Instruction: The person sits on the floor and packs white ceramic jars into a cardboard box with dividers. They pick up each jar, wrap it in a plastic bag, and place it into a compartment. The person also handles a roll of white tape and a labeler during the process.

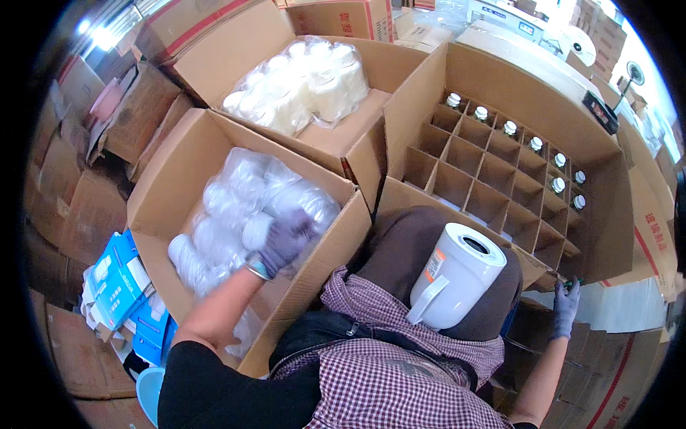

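Landmark: white handled jug (468,286), resting on the lap, neither hand on it. Long axis slants, dark round opening at the far end, handle on the left side. Right hand is the nearer one. Left gloved hand (287,239): well left of the jug, inside an open carton (166,191), over film-wrapped white plastic containers (214,239). One container sits right at the glove's left side, looks like contact; its axis unclear under the film. Left fingers blurred, can't tell if grasping or just resting. Right gloved hand (565,311): right of the jug, at the near outer corner of a divided carton (511,86) that stands beyond and right of the jug with white-capped bottles (509,129) in it. Fingers partly curled by a small dark-green item (569,283); too small to tell if pinched or loose.
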{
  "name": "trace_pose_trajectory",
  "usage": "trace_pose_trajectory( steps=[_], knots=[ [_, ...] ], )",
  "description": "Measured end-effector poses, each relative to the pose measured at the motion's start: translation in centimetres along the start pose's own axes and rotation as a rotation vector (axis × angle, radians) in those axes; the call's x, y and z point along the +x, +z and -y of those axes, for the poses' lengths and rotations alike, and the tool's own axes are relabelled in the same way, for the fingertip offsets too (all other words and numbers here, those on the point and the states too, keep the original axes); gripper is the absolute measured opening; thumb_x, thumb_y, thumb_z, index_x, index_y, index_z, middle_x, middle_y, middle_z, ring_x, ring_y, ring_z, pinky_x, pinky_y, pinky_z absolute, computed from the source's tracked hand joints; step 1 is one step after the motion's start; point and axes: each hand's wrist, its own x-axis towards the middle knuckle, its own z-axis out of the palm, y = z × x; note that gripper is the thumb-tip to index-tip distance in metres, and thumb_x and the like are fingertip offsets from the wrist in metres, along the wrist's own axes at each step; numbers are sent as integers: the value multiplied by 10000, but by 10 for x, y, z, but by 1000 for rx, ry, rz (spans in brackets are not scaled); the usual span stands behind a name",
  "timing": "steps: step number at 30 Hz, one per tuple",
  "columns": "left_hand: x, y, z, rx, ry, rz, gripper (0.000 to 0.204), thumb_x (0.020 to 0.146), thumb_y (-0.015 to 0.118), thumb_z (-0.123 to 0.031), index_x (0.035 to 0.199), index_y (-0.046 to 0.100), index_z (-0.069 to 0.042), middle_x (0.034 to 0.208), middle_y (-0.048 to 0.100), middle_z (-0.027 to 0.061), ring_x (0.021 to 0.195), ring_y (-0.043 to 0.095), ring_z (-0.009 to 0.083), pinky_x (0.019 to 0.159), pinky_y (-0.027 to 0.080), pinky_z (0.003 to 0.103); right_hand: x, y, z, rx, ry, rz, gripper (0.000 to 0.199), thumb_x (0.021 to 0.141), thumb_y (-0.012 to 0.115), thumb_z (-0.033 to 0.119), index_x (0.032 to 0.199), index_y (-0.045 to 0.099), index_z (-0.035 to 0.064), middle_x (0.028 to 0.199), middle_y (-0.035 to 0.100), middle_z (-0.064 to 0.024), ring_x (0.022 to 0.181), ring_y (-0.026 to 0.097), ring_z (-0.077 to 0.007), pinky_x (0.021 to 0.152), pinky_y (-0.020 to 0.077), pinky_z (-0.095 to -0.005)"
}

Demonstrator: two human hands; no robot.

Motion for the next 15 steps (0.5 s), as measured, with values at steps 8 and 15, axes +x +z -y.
trace_pose_trajectory(
  steps=[8,15],
  knots=[
    [100,-160,-182,-1049,444,-472,354,941,670,-212,1224,640,-2,1252,653,117,1161,622,232,969,517,374,-74,-70,215,720,-416,-177,558,866,724,112,1381,537,9,1355,580,-177,1245,576,-284,1048,477,-407],
    [218,-116,-278,-1132,593,-204,364,996,554,-281,1253,585,-25,1240,645,113,1144,621,259,1001,493,402,-165,-34,382,617,-976,-468,828,713,870,245,1416,475,59,1285,572,-187,1217,526,-374,1045,414,-508]
  ],
)
